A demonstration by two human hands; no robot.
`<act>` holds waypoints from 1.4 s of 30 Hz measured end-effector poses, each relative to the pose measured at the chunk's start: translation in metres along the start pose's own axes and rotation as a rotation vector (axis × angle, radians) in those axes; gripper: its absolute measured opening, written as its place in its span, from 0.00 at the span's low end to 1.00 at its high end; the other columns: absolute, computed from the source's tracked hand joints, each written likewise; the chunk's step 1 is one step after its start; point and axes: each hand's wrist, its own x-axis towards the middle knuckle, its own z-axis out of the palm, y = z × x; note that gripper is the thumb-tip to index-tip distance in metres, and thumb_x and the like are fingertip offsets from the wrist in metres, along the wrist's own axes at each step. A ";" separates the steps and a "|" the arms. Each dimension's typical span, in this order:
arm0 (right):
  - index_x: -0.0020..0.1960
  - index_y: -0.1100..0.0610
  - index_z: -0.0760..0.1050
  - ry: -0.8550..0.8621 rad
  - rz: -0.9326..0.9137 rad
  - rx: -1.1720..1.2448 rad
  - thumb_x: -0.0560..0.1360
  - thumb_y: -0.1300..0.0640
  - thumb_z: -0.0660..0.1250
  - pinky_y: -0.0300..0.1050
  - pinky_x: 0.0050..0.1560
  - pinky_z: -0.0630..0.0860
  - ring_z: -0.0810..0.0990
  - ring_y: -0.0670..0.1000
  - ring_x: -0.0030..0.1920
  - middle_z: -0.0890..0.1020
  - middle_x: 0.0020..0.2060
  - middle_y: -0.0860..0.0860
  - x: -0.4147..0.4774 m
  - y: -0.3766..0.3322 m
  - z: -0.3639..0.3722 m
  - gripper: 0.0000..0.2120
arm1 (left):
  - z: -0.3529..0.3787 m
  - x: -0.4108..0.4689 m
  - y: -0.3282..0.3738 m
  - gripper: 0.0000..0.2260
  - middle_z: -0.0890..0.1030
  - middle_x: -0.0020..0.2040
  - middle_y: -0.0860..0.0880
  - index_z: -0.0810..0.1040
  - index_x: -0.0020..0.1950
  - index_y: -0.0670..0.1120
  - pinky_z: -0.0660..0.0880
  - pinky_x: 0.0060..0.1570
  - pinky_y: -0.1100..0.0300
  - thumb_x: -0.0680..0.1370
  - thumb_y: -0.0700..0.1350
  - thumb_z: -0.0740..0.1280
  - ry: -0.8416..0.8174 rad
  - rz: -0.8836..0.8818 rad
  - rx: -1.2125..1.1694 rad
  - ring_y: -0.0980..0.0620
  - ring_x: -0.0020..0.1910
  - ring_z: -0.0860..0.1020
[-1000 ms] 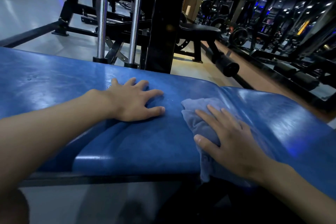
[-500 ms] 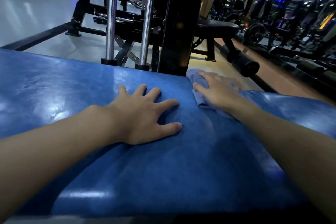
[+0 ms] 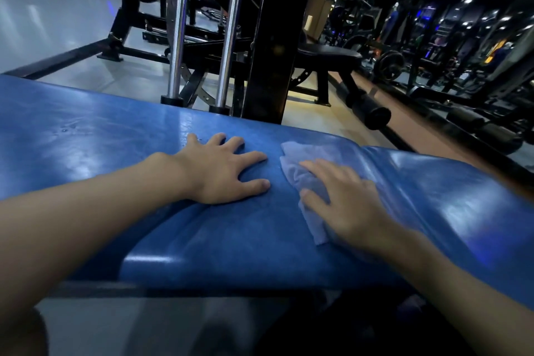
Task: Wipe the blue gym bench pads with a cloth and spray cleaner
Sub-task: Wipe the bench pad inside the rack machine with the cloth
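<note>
Left hand (image 3: pixel 222 170) flat on the blue bench pad (image 3: pixel 86 147), fingers spread apart, palm down, holding nothing. Right hand (image 3: pixel 344 202) at 3 o'clock of it, fingers splayed and pressed flat on the pale cloth (image 3: pixel 300 179), pinning it to the pad, not clamped round it. Chrome rods (image 3: pixel 228 29) and black post (image 3: pixel 274 37) at 12 o'clock behind the pad.

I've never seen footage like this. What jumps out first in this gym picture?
The glossy blue bench pad fills the foreground, stretching across the whole view. Two bare hands lie on it: the left hand spread flat on the vinyl, the right hand pressing a pale cloth beside it. Just behind the pad stand two shiny chrome bars and a black upright.
</note>
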 end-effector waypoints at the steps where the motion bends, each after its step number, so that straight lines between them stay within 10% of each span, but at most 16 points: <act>1: 0.74 0.36 0.58 0.016 -0.005 0.002 0.69 0.30 0.44 0.60 0.71 0.59 0.59 0.48 0.75 0.61 0.76 0.39 -0.016 -0.004 -0.003 0.34 | -0.001 -0.001 0.000 0.34 0.59 0.77 0.51 0.51 0.76 0.68 0.58 0.68 0.34 0.71 0.75 0.39 0.004 0.000 -0.002 0.46 0.76 0.57; 8: 0.74 0.30 0.42 -0.096 -0.046 -0.073 0.63 0.18 0.35 0.62 0.75 0.46 0.40 0.45 0.78 0.45 0.78 0.36 -0.054 -0.011 -0.015 0.42 | -0.006 -0.015 -0.014 0.31 0.57 0.79 0.51 0.52 0.75 0.69 0.57 0.69 0.32 0.74 0.75 0.41 0.011 -0.023 -0.019 0.45 0.78 0.54; 26: 0.71 0.37 0.59 -0.004 0.062 -0.021 0.77 0.39 0.51 0.68 0.63 0.59 0.64 0.59 0.70 0.66 0.73 0.47 0.152 -0.006 0.022 0.22 | 0.006 -0.011 -0.020 0.36 0.63 0.68 0.53 0.48 0.71 0.69 0.64 0.62 0.37 0.65 0.75 0.31 0.067 -0.015 0.028 0.47 0.68 0.63; 42: 0.75 0.35 0.54 -0.067 -0.105 0.046 0.67 0.25 0.45 0.58 0.74 0.53 0.53 0.44 0.77 0.59 0.75 0.35 -0.032 -0.030 -0.011 0.38 | -0.002 -0.017 -0.017 0.29 0.62 0.76 0.52 0.54 0.77 0.63 0.60 0.69 0.36 0.78 0.70 0.45 0.071 0.026 -0.024 0.48 0.76 0.60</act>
